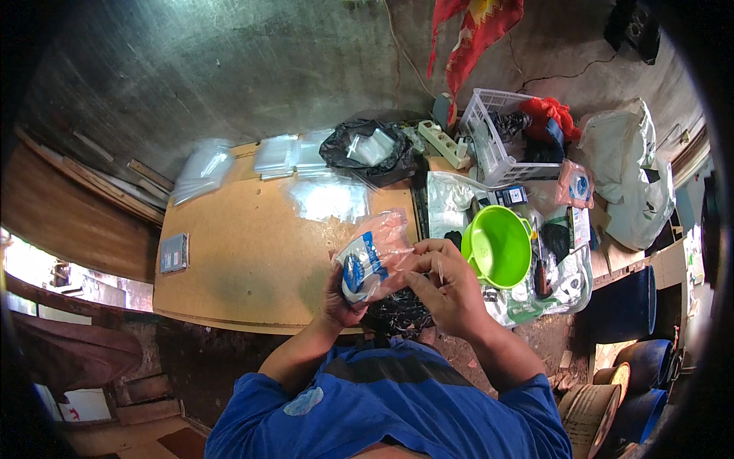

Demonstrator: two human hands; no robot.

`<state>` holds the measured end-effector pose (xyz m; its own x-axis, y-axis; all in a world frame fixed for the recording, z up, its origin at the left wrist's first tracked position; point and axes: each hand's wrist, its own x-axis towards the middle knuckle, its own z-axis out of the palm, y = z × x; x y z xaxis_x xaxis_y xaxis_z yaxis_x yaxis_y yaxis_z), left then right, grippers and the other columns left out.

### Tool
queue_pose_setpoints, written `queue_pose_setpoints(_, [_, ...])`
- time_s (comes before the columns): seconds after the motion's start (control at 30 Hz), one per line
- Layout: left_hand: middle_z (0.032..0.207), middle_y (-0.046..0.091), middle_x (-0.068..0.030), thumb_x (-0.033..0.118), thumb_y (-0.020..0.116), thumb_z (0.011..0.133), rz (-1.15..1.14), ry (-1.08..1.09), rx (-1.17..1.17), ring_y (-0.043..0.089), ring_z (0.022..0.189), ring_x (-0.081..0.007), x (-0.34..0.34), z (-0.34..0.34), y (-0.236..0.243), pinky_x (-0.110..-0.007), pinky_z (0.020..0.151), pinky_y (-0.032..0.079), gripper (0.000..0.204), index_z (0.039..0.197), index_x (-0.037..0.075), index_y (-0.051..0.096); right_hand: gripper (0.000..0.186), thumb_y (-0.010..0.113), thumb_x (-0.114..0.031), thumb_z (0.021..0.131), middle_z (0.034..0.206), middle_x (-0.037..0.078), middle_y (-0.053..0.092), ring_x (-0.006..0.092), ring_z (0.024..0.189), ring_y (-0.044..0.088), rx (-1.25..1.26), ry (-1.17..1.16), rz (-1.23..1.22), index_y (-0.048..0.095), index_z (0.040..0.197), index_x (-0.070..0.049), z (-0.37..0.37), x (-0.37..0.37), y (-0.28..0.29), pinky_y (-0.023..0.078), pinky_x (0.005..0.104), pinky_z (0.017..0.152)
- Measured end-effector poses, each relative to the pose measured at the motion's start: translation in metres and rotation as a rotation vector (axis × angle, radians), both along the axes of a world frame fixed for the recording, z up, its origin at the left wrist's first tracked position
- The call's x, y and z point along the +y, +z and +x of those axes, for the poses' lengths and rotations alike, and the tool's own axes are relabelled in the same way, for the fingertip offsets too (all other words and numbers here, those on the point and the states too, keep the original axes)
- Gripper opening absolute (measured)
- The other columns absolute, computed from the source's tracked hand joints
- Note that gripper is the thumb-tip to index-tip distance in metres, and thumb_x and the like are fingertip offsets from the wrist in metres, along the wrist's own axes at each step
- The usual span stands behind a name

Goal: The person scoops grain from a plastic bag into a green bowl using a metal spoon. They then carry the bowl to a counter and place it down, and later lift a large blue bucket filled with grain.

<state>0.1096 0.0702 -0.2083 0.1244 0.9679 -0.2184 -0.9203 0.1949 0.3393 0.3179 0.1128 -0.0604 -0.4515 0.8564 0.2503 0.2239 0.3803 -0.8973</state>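
Holding the packet (375,260) in both hands, and it's tilted, pinkish with blue and white print under shiny film! My left hand (339,297) cradles its lower left side, most of those fingers hidden behind it. My right hand (453,287) has the right edge pinched between thumb and fingertips. Just below my grip, black plastic (397,314) bunches up; what it rests on, I can't tell. Close on my right sits the tub (514,246), round and bright green. Just beyond the packet, clear sheets (317,200) lie on the table (237,264), washed out by glare. Well to my left, a flat grey box (173,253) near the table's edge. Farther off, a black bag (342,145) gapes around more clear plastic, with a power strip (443,144) right of it. Past the tub, a second packet (575,183), then the white crate (501,162) with red cloth (552,116) in it. Farthest away, a red flag (474,46) hangs before the grey wall (229,69).
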Motion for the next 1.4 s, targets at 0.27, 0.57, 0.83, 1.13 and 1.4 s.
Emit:
queue_pose_setpoints(0.27, [0.125,0.064,-0.0126,0.067,0.059,0.088,-0.033,-0.111,-0.079,0.067,0.105,-0.0290,0.001,-0.005,-0.028,-0.042,0.082,0.058,0.074,0.139,0.014,0.052,0.016,0.063,-0.006,0.090,0.109,0.013,0.058,0.0256,0.098,0.058,0.075,0.008,-0.019,0.062,0.107,-0.003,0.012,-0.007,0.006,0.046,0.0345,0.086])
queue_pose_setpoints(0.57, [0.110,0.065,-0.0165,0.066,0.061,0.086,-0.020,-0.256,-0.274,0.070,0.090,-0.0295,-0.006,-0.017,-0.041,-0.042,0.080,0.058,0.075,0.133,0.008,0.054,0.018,0.051,-0.016,0.103,0.092,0.014,0.061,0.0247,0.081,0.059,-0.215,-0.198,0.098,0.063,0.099,-0.002,0.057,0.003,-0.005,0.047,0.0327,0.075])
queue_pose_setpoints(0.83, [0.117,0.066,-0.0143,0.068,0.067,0.080,0.015,-0.303,-0.268,0.068,0.094,-0.0304,-0.008,-0.013,-0.037,-0.042,0.081,0.057,0.082,0.132,0.006,0.054,0.027,0.058,-0.024,0.102,0.081,0.009,0.068,0.0201,0.066,0.063,0.255,0.020,0.106,0.068,0.101,0.001,0.063,-0.019,0.013,0.049,0.0316,0.063])
queue_pose_setpoints(1.13, [0.130,0.060,-0.0247,0.065,0.063,0.085,-0.068,-0.100,-0.048,0.073,0.078,-0.0273,-0.007,0.002,-0.013,-0.037,0.063,0.064,0.091,0.146,0.002,0.040,0.019,0.058,-0.015,0.095,0.084,0.013,0.068,0.0249,0.071,0.065,0.213,0.255,0.121,0.068,0.099,0.001,0.054,-0.019,0.042,0.051,0.0345,0.065])
queue_pose_setpoints(1.4, [0.132,0.059,-0.0251,0.063,0.062,0.087,-0.074,-0.053,-0.023,0.073,0.082,-0.0256,-0.012,0.000,0.007,-0.036,0.063,0.064,0.089,0.148,0.003,0.038,0.019,0.057,-0.014,0.096,0.082,0.013,0.066,0.0231,0.069,0.065,0.125,0.246,0.071,0.067,0.101,0.001,0.051,-0.018,0.046,0.050,0.0332,0.063])
